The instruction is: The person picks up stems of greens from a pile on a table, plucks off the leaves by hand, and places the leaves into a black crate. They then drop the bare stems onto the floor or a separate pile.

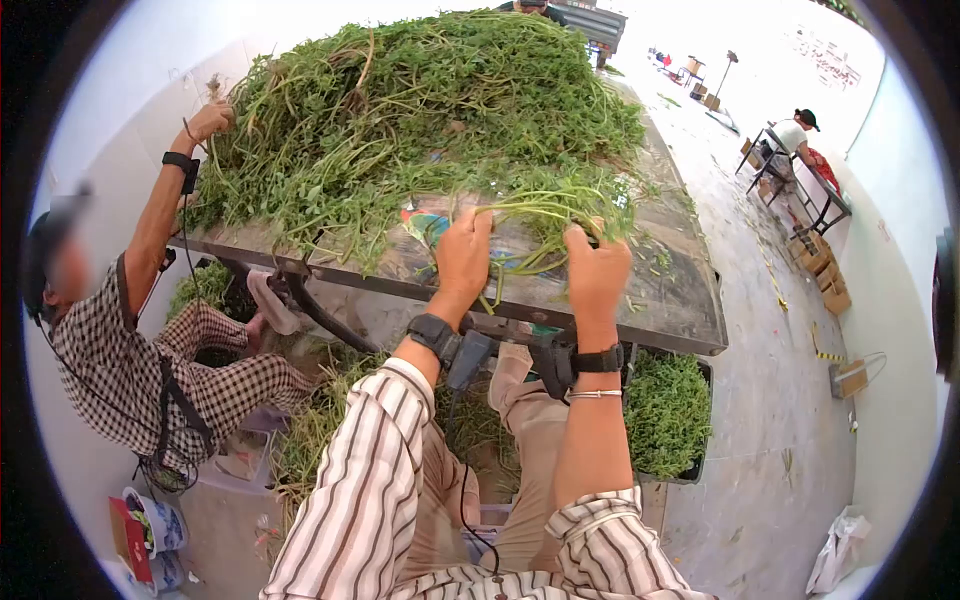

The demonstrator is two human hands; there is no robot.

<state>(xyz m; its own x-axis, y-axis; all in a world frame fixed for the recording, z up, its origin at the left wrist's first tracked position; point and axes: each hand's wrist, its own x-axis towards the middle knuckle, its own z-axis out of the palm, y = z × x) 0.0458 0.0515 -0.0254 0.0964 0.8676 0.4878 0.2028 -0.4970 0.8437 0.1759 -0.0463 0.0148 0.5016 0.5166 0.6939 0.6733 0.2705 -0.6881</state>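
Note:
Between my two hands stretches a bunch of long green leafy stems [535,207], bowed over the near edge of the table [685,310]. My left hand [463,255] is closed around one end of the bunch. The other end, with its leaves, is gripped in the closed fingers of my right hand [598,262]. Beyond them rises a large heap of the same leafy greens [420,110]. A colourful printed piece [424,225] lies beside my left hand, partly covered by stems. Short cut stems lie scattered near my right hand.
A co-worker in a checked shirt [110,375] sits at the left, one hand at the heap. Under the table's right end stands a dark crate of greens [665,415]. Farther right, another person [795,135] sits by a small table, with cardboard boxes [820,265] along the wall.

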